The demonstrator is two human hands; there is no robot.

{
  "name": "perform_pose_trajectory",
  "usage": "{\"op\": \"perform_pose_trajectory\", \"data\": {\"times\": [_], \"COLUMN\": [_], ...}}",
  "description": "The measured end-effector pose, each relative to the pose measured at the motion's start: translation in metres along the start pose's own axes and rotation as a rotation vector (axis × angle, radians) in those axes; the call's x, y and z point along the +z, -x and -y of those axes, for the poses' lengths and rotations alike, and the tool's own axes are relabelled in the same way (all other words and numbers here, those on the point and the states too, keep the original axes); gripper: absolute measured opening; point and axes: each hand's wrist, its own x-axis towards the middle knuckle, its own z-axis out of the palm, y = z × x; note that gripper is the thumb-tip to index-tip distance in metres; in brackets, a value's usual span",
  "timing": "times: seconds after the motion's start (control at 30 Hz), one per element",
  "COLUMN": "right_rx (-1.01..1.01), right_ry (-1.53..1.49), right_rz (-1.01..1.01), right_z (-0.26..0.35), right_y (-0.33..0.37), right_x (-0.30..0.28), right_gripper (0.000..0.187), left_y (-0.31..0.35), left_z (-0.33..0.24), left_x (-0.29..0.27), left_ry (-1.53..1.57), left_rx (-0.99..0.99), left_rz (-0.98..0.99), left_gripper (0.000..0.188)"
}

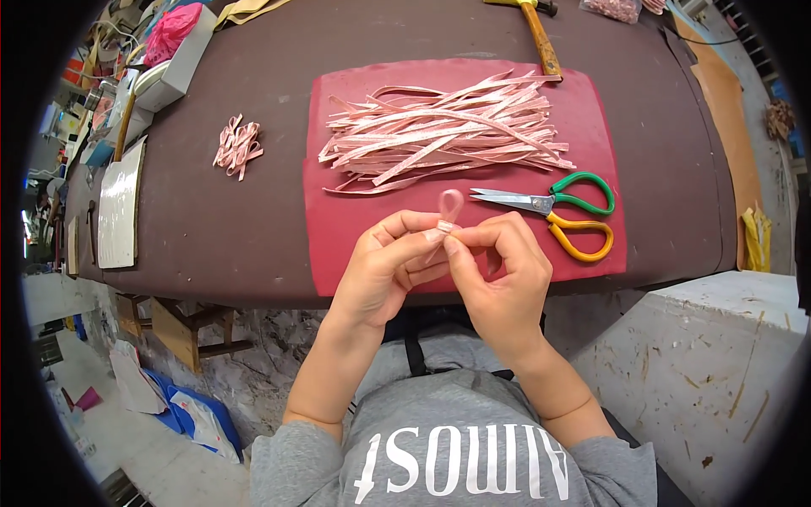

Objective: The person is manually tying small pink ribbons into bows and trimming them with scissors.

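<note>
Both forearms rise from the lower edge with elbows bent and lean inward, so the left hand [380, 270] and the right hand [507, 275] meet in front of the person's body, over the near part of a red mat [334, 228]. The left hand's thumb and forefinger point up and to the right, with the other fingers curled beneath. The right hand comes in from the other side, its knuckles raised and its thumb slanting up toward the left fingertips.

The left grip pinches the base of one pink loop [450, 203], which stands up between the hands. The right grip is also pressed together, thumb against finger, at the loop's base just beside the left thumb.

On the mat lie one pile of pink ribbons [448, 139], too overlapped to count, and one pair of scissors [541, 204] with one green and one yellow handle, blades apart, tips toward the left. One small heap of pink bows [238, 148], its number unclear, sits left of the mat on the brown tabletop [279, 76]. One hammer [541, 42] lies at the far side, its handle reaching the mat's edge. One white board [121, 207] is at the left.
</note>
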Motion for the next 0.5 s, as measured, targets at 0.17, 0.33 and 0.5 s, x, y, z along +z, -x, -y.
{"op": "perform_pose_trajectory", "data": {"times": [0.17, 0.33, 0.5], "right_rx": [0.167, 0.282, 0.196], "right_ry": [-0.071, -0.203, -0.206], "right_rz": [0.02, 0.039, 0.102], "right_z": [-0.015, -0.026, -0.038], "right_y": [-0.007, -0.012, -0.022], "right_x": [-0.012, -0.022, -0.038], "right_gripper": [0.007, 0.007, 0.008], "left_y": [-0.006, -0.016, -0.028], "left_z": [0.017, 0.032, 0.044], "left_x": [0.013, 0.023, 0.03], "left_ry": [-0.034, -0.139, -0.205], "left_rx": [0.082, 0.237, 0.374], "left_rz": [-0.02, -0.099, -0.144], "left_gripper": [0.018, 0.018, 0.017]}}
